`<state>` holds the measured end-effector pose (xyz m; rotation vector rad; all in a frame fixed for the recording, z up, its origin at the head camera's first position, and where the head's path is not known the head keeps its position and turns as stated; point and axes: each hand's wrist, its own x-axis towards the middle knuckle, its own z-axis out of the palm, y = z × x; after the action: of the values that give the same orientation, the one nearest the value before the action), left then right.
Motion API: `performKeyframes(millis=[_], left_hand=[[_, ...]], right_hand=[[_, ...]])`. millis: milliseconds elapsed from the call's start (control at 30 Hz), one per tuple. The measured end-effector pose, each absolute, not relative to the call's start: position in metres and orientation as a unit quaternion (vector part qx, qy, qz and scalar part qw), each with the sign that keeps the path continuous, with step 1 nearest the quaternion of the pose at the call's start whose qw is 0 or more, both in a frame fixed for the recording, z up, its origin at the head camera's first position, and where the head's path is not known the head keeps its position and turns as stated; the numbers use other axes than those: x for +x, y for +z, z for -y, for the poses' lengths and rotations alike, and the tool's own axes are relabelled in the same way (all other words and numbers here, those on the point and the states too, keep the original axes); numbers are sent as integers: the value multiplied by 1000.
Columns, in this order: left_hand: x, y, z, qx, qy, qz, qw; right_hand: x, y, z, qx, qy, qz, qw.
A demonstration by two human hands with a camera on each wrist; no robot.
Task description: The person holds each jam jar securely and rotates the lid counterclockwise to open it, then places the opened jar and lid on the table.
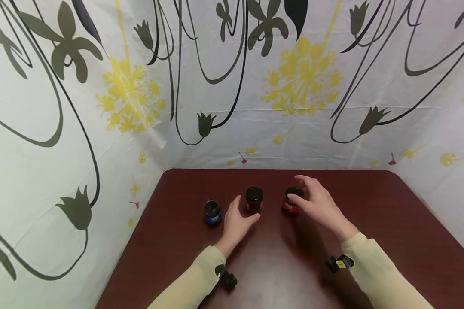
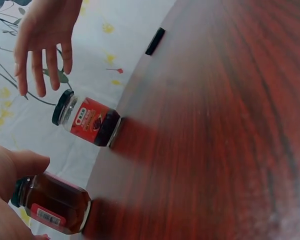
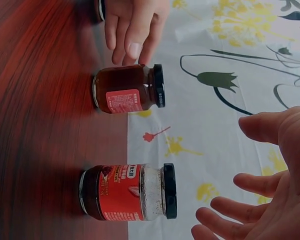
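Observation:
Three small glass jars stand upright on the table. The leftmost jar (image 1: 212,213) has a blue label. A dark-lidded jar (image 1: 254,200) of brown contents is in the middle, with its small red label (image 3: 123,101) showing in the right wrist view. On the right stands a jar with a large red label (image 2: 93,120) and a dark lid. My left hand (image 1: 237,222) is beside the middle jar, fingers and thumb spread; contact cannot be told. Beside the red-labelled jar, my right hand (image 1: 318,206) is spread open, and the right wrist view shows a gap between them.
The dark red wooden table (image 1: 263,274) has its far edge against a white flowered cloth (image 1: 224,94), which also hangs at the sides. A small black bar-like thing (image 2: 155,41) shows in the left wrist view; what it is cannot be told.

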<state>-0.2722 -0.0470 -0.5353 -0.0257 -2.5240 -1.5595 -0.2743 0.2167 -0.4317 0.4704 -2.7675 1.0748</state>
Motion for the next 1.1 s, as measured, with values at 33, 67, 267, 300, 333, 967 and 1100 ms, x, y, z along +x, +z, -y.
performKeyframes(millis=[33,67,267,300,333,967,1100], left_hand=[[-273,-536,47,-8,-523,848,86],[-274,-536,46,-8,-523,848,85],[-280,-537,46,-5,-522,848,91],[-281,-538,46,-4,-523,847,93],[-282,-538,46,-2,-523,847,94],[-295,-544,32,5,-517,847,121],[-296,-544,30,10,-514,850,118]], right_hand=[[-275,-431,-215,158,354,919,67],[-276,-431,-214,161,351,920,68],[-279,-432,-205,171,345,920,73],[-279,-432,-204,172,343,920,74],[-280,-432,-203,173,342,920,76],[-279,-435,-201,175,341,919,94],[-277,-435,-201,173,343,918,92]])
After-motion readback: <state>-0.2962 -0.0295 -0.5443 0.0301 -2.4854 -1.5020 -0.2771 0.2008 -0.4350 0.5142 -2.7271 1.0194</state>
